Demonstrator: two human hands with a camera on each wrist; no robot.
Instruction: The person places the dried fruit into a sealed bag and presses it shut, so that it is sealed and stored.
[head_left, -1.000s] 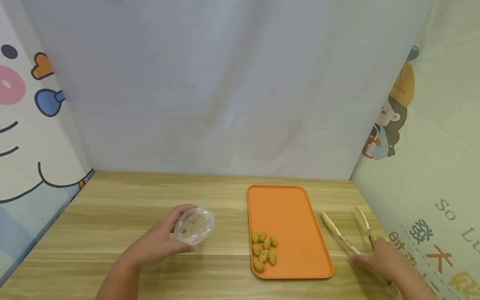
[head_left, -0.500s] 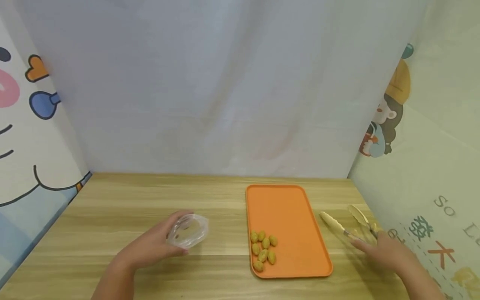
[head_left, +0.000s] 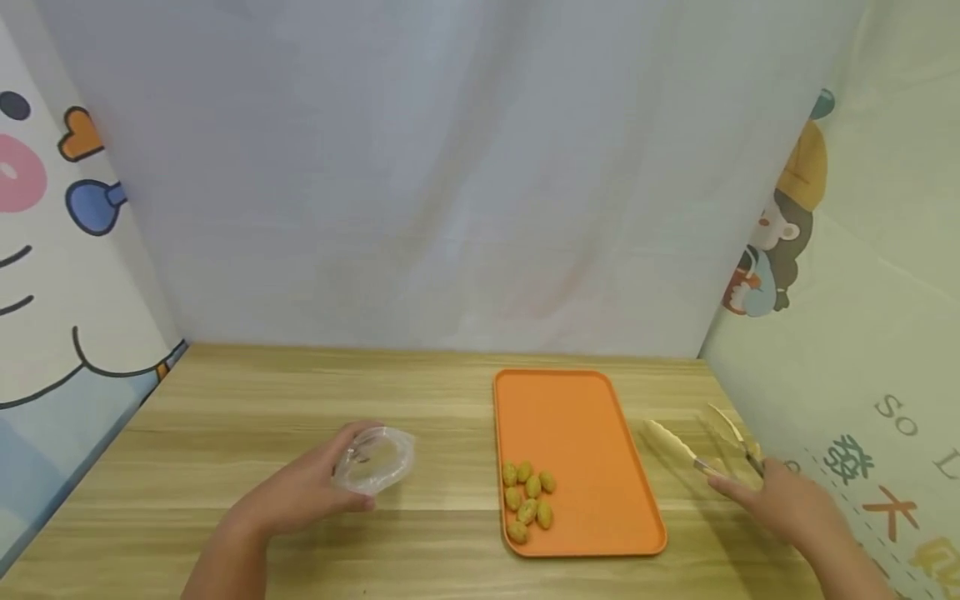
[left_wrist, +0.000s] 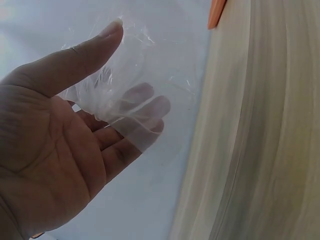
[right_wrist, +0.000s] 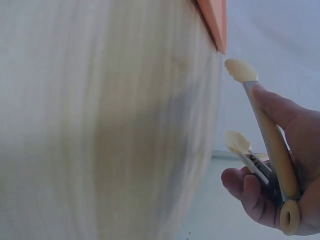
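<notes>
On the left, my left hand (head_left: pixel 300 492) holds a clear plastic bag (head_left: pixel 402 460) above the table, its mouth spread in a ring. The left wrist view shows the thumb on one side of the thin film (left_wrist: pixel 150 65) and fingers showing through it. My right hand (head_left: pixel 795 508), at the far right, grips a pair of tongs (head_left: pixel 672 442) with cream scalloped tips and metal arms. Those tips stand apart with nothing between them. In the right wrist view the thumb lies along one cream handle (right_wrist: pixel 278 155), the fingers curl round the other arm, and a ring (right_wrist: pixel 289 218) sits at the end.
Between the hands lies an orange tray (head_left: pixel 577 442) on the wood-grain table (head_left: pixel 300 383). Several small oval yellow-green fruits (head_left: pixel 527 511) are gathered in its near left corner. A pale curtain (head_left: pixel 450 208) hangs behind, and printed cloths (head_left: pixel 885 292) flank both sides.
My left hand has shifted slightly left and nearer with the bag. My right hand has moved a little forward and right, its thumb now closer to the tips of the tongs.
</notes>
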